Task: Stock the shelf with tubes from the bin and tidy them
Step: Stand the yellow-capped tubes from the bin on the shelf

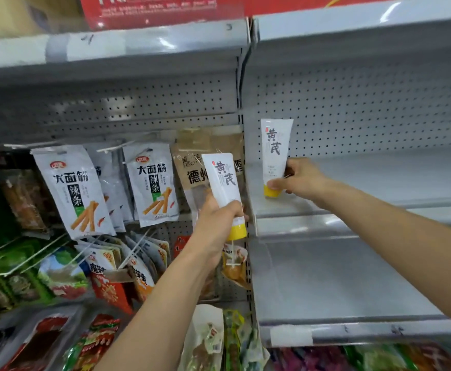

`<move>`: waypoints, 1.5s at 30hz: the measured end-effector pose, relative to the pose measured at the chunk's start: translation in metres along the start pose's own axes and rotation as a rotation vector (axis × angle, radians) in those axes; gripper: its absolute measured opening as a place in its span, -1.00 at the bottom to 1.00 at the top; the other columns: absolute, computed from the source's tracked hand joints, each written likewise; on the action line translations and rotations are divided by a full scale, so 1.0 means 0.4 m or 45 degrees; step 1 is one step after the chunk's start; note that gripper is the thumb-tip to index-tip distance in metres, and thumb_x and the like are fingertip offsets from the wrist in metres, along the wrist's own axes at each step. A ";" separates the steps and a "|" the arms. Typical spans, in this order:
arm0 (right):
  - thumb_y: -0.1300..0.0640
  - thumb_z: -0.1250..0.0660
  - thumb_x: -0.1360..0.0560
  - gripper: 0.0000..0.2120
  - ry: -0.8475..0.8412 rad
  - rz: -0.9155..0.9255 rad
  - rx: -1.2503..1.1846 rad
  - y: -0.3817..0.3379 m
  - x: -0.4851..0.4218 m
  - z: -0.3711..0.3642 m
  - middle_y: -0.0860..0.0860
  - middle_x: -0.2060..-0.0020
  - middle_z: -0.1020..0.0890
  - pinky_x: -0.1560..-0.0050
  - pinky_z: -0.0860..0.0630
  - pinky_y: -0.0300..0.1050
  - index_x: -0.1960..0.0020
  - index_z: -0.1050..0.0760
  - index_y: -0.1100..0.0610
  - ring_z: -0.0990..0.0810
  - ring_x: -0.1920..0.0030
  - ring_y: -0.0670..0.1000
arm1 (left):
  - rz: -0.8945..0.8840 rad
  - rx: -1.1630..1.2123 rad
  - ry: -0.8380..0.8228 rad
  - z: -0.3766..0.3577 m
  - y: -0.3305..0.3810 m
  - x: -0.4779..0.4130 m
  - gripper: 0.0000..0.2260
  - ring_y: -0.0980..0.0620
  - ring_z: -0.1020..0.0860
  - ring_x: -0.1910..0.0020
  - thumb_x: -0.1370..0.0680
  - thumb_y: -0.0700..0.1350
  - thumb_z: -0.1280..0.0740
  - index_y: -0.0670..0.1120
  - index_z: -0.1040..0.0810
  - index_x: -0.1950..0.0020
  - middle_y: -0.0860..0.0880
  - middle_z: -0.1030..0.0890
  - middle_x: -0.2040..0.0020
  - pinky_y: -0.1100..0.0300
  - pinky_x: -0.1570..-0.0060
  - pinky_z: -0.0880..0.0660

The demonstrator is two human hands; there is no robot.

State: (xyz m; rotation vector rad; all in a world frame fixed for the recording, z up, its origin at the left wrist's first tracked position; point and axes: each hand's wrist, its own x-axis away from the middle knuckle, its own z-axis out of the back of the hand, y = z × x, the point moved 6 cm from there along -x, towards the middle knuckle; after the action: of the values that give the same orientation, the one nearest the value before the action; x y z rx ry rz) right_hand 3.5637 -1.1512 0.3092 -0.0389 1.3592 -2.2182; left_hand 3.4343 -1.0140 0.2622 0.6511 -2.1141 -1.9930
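Standing a tube (275, 151) cap-down at the shelf's (379, 178) left end, the right hand (302, 178) has its fingers pinching it low. The left hand (215, 220) grips a second tube (224, 180), not yet shelved. Early days, I'd say; bin out of sight.

Bright, even light falls from overhead. Glare streaks the upper shelf lip (165, 44). Edges bend and blur softly.
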 end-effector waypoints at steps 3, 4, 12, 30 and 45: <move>0.32 -0.45 -0.43 -0.57 -0.047 -0.022 -0.020 0.028 -0.045 -0.017 0.14 -0.17 -0.62 0.02 -0.53 -0.17 -0.28 -0.48 0.25 -0.59 -0.01 0.03 | -0.007 -0.019 0.001 -0.017 -0.002 -0.018 -0.59 -0.04 -0.58 0.04 -0.49 -0.34 -0.22 0.01 -0.39 -0.26 -0.08 -0.60 -0.03 0.05 0.11 -0.52; 0.33 -0.45 -0.43 -0.55 -0.054 -0.022 -0.022 0.034 -0.057 -0.021 0.14 -0.19 -0.61 -0.08 -0.54 -0.09 -0.29 -0.46 0.24 -0.59 -0.06 0.05 | -0.007 -0.024 0.003 -0.021 -0.003 -0.023 -0.60 -0.05 -0.58 -0.02 -0.49 -0.34 -0.23 0.03 -0.39 -0.25 -0.07 -0.60 -0.05 0.02 0.03 -0.53; 0.26 -0.48 -0.41 -0.45 -0.062 0.003 0.075 0.062 -0.130 -0.015 0.10 -0.27 -0.57 -0.29 -0.48 0.09 -0.36 -0.40 0.19 -0.56 -0.24 0.11 | -0.007 -0.101 0.046 -0.034 0.008 -0.052 -0.61 -0.07 -0.57 -0.10 -0.49 -0.26 -0.35 0.16 -0.43 -0.17 0.01 -0.61 -0.09 -0.16 -0.21 -0.51; 0.21 -0.42 -0.48 -0.78 -0.243 0.196 -0.146 -0.026 0.024 0.020 0.04 0.02 -0.65 0.18 -0.47 -0.35 -0.12 -0.55 0.13 -0.59 0.04 -0.01 | -0.126 0.185 -0.022 -0.097 0.066 -0.072 -0.84 0.04 -0.63 -0.04 -0.62 -0.16 -0.24 0.03 -0.56 -0.13 0.01 -0.68 -0.06 0.06 -0.05 -0.57; 0.15 -0.58 -0.30 -0.50 -0.126 0.190 -0.122 0.036 0.035 0.030 -0.04 -0.06 -0.68 -0.17 -0.57 -0.02 -0.20 -0.54 0.10 -0.66 -0.06 -0.04 | -0.379 -0.662 0.166 -0.087 0.064 -0.053 -0.69 0.28 -0.49 -0.06 -0.58 -0.02 -0.31 -0.01 -0.48 -0.32 0.11 -0.55 -0.15 0.35 -0.07 -0.44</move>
State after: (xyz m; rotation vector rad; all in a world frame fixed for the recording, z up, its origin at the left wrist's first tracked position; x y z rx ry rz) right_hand 3.5616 -1.1725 0.2996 -0.0783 1.3674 -2.0014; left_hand 3.4623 -1.0362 0.2941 0.9965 -1.3942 -2.4356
